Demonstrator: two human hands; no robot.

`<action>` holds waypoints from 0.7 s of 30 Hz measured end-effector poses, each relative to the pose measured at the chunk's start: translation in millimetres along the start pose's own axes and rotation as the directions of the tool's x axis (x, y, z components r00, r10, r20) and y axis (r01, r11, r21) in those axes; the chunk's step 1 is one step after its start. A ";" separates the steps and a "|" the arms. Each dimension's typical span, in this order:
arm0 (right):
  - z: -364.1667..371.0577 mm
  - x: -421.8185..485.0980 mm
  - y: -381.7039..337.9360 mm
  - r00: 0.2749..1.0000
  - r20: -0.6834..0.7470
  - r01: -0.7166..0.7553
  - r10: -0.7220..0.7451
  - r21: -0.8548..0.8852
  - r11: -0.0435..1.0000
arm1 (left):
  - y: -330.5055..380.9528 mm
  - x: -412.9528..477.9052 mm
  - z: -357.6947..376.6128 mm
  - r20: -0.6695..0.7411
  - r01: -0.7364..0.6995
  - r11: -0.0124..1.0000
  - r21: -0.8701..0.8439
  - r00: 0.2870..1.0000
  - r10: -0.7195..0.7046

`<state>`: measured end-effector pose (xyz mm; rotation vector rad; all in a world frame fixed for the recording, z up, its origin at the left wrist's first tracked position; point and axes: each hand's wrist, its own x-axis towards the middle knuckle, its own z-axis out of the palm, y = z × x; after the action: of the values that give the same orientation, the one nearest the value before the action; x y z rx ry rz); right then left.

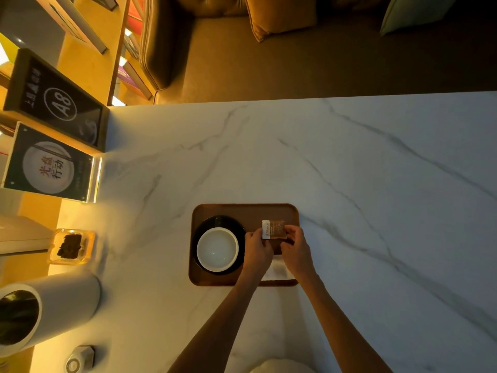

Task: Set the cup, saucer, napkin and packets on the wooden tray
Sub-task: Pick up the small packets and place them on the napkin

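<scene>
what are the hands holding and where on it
The brown packet: left hand pinches its white end, right hand the opposite edge.

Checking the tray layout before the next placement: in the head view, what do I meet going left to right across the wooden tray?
Cup on its saucer → left hand → packets, pinched by both hands → right hand. The napkin shows between and below the two hands, so it is left out.
</scene>
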<state>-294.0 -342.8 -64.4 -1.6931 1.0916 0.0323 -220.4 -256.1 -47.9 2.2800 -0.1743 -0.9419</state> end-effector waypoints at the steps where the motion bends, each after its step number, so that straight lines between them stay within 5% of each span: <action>1: 0.0 -0.3 -0.4 1.000 -0.005 0.002 -0.002 -0.002 1.000 | 1.2 0.4 -0.3 0.004 0.007 1.000 -0.004 1.000 -0.007; 21: -13.8 -6.3 -19.1 0.999 0.020 0.032 -0.030 -0.113 0.993 | 23.3 -3.1 -19.7 0.138 0.004 1.000 -0.025 0.990 0.000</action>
<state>-291.5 -349.3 -41.0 -1.8072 1.0664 0.0918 -206.7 -262.8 -21.3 2.1930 -0.2188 -1.0980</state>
